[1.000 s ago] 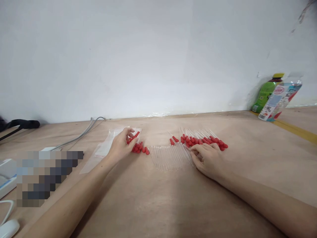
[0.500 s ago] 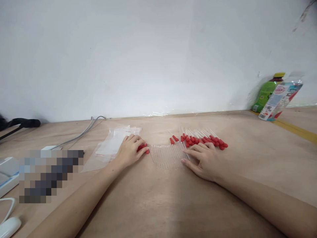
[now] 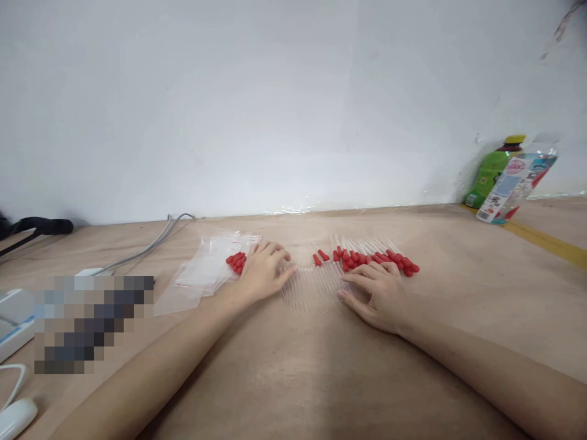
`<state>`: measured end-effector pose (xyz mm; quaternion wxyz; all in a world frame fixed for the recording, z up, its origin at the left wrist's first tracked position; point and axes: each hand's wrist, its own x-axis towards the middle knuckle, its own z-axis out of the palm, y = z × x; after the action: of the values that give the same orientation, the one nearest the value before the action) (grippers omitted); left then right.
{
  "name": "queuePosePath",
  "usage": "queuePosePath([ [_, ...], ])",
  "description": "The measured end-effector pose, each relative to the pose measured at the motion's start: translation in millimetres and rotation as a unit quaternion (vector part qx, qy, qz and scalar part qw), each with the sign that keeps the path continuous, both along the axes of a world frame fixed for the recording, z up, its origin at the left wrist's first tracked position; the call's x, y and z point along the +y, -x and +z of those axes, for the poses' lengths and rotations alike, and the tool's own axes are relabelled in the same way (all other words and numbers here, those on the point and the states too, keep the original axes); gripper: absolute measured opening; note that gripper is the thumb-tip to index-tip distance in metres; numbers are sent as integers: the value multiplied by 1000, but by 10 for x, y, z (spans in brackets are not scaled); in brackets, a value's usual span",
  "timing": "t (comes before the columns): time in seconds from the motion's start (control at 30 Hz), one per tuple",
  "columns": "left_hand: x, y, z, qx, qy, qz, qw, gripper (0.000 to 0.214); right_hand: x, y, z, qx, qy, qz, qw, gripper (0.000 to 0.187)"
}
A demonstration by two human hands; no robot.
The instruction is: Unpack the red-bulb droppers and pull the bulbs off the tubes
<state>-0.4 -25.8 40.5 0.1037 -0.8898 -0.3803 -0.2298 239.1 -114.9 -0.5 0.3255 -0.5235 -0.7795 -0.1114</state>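
A row of thin clear tubes [image 3: 314, 290] lies side by side on the table between my hands. My left hand [image 3: 266, 269] rests over the row's left end, fingers apart, the thumb and fingertips at the upper tube ends. To its left sits a small pile of red rubber bulbs [image 3: 236, 262], partly hidden by the hand. My right hand [image 3: 378, 296] lies at the row's right end with its fingers spread against the tubes. Beyond it is a heap of droppers [image 3: 353, 258], thin tubes with red bulbs on them. Two droppers [image 3: 320, 256] lie slightly apart from the heap.
Clear plastic zip bags [image 3: 197, 272] lie flat on the left. Grey cables [image 3: 151, 244], a white mouse [image 3: 18, 418] and a blurred-out patch [image 3: 94, 324] are farther left. Two drink bottles [image 3: 488, 177] stand against the wall at the far right.
My left hand has moved right, from the red bulbs to the left end of the tube row, uncovering the bulb pile. My right hand has barely moved.
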Motion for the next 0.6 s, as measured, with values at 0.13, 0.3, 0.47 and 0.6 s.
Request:
queuePosePath([
  [0.13,136,-441,-17,-4,71,43,996,36,3,-9,-6,9,-14,-9,1000,27],
  [0.3,323,-775,-39,2,227,119,967,51,40,-27,-47,39,-32,-22,998,25],
  [0.47,367,-765,28,0,252,139,958,37,69,-44,-64,75,-10,-21,997,22],
  [0.6,269,-605,104,-25,213,133,968,28,86,-58,-67,89,-15,-24,996,20],
])
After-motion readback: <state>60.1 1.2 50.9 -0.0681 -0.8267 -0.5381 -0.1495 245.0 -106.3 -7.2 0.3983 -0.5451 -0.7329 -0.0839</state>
